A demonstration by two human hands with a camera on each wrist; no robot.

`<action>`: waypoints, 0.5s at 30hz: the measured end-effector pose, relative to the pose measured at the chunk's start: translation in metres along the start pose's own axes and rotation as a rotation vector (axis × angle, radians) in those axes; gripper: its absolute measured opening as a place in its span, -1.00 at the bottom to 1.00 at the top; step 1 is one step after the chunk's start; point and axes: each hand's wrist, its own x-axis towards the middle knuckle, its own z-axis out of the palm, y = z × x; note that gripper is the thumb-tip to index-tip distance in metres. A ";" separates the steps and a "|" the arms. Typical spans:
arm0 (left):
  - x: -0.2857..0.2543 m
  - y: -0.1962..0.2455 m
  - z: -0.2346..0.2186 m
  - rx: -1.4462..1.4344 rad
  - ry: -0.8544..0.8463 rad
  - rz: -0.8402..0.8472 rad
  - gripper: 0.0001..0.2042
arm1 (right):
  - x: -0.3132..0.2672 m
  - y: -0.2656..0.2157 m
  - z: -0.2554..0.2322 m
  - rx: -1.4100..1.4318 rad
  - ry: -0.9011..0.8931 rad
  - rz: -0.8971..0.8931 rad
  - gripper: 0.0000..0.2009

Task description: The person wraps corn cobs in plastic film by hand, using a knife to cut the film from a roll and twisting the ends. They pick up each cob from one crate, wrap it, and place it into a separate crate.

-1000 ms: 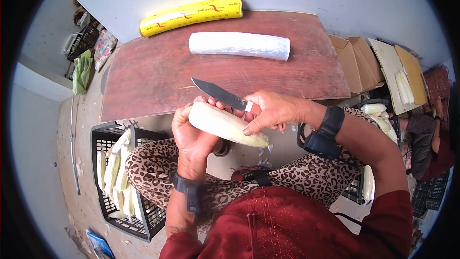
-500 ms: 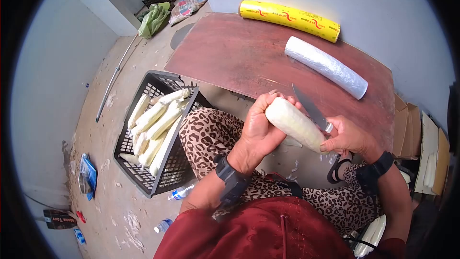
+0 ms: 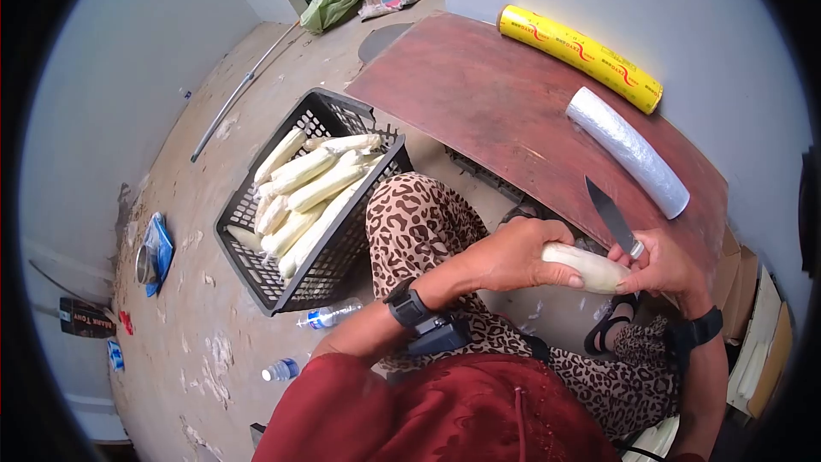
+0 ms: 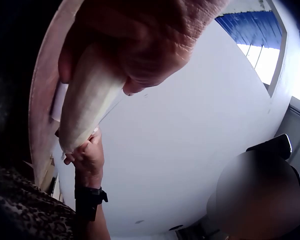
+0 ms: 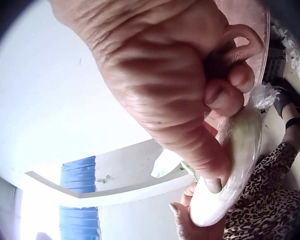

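Observation:
A pale, elongated vegetable (image 3: 590, 269), with clear film on it in the right wrist view, is held between both hands in front of the lap. My left hand (image 3: 523, 255) grips its left end, the thumb along the near side. My right hand (image 3: 671, 267) holds a knife (image 3: 609, 210) with its dark blade pointing up and away, while the thumb presses the vegetable's other end. The left wrist view shows the left fingers round the vegetable (image 4: 87, 97). In the right wrist view the right thumb rests on the film-covered surface (image 5: 242, 145).
A black crate (image 3: 325, 248) of similar wrapped vegetables (image 3: 304, 173) stands left of the knees. On the red-brown table (image 3: 479, 85) lie a yellow roll (image 3: 581, 56) and a clear film roll (image 3: 629, 151). Plastic bottles (image 3: 333, 314) lie on the floor; cardboard (image 3: 742, 287) stands at right.
The head view has swung left, bringing the crate nearer the middle. The left hand has turned over, its back now facing up, and the vegetable lies more level. The knife stays in the right hand.

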 end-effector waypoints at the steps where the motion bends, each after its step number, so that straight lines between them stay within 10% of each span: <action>1: -0.001 0.001 0.000 0.085 -0.024 0.009 -0.48 | -0.002 -0.006 0.002 -0.022 -0.005 0.011 -0.51; 8: -0.011 0.014 0.008 0.456 0.054 0.034 -0.45 | 0.010 -0.002 0.004 -0.412 -0.082 -0.034 -0.53; 15: -0.062 0.033 -0.061 0.236 0.391 -0.051 -0.48 | 0.019 -0.014 0.006 -0.083 0.364 -0.393 -0.54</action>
